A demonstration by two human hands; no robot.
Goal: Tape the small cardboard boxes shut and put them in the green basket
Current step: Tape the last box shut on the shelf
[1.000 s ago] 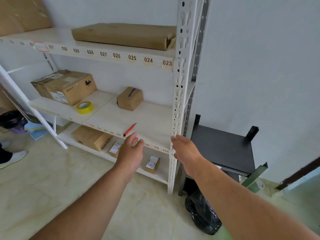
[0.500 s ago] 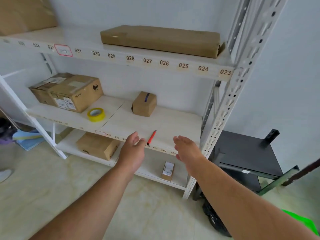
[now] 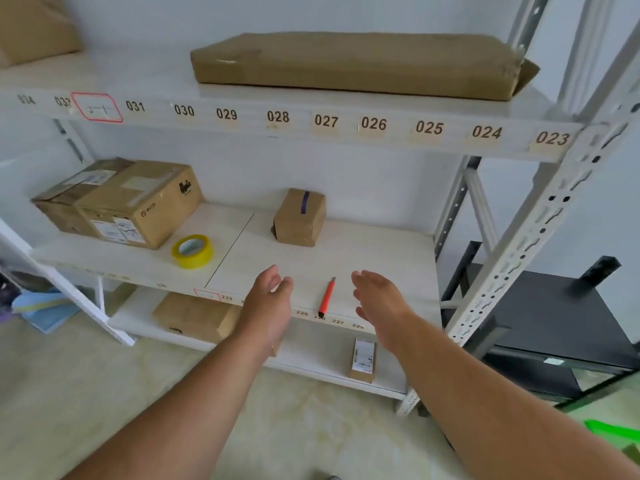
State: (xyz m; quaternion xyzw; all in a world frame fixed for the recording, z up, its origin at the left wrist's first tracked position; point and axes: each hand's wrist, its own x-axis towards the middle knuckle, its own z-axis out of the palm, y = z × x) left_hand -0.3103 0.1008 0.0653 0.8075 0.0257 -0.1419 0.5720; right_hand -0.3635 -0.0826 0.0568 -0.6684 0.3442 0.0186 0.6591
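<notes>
Both hands reach out over the front edge of the middle shelf (image 3: 363, 251) of a white metal rack, and neither holds anything. The left hand (image 3: 268, 306) is open with its fingers loosely extended and a little bent, the thumb apart from them, hovering above the shelf's front lip. The right hand (image 3: 379, 301) is also open, palm turned inward toward the left one, fingers nearly straight and together. Between the two hands a red utility knife (image 3: 326, 297) lies on the shelf with its dark end at the front edge; neither hand touches it.

Farther back on the same shelf, near the wall, stands a small cardboard box (image 3: 300, 218) with a strip of dark blue tape over its top, well apart from both hands. To its left a roll of yellow tape (image 3: 192, 251) lies flat on the shelf, just beside a larger brown carton (image 3: 138, 202) with printed labels. On the upper shelf rests a long flat cardboard parcel (image 3: 353, 64), above a row of numbered tags. On the bottom shelf sit another brown box (image 3: 194, 317) and a small labelled box (image 3: 362, 360). At the lower right corner of the view a bit of bright green (image 3: 613, 431) shows; whether it is the basket I cannot tell
</notes>
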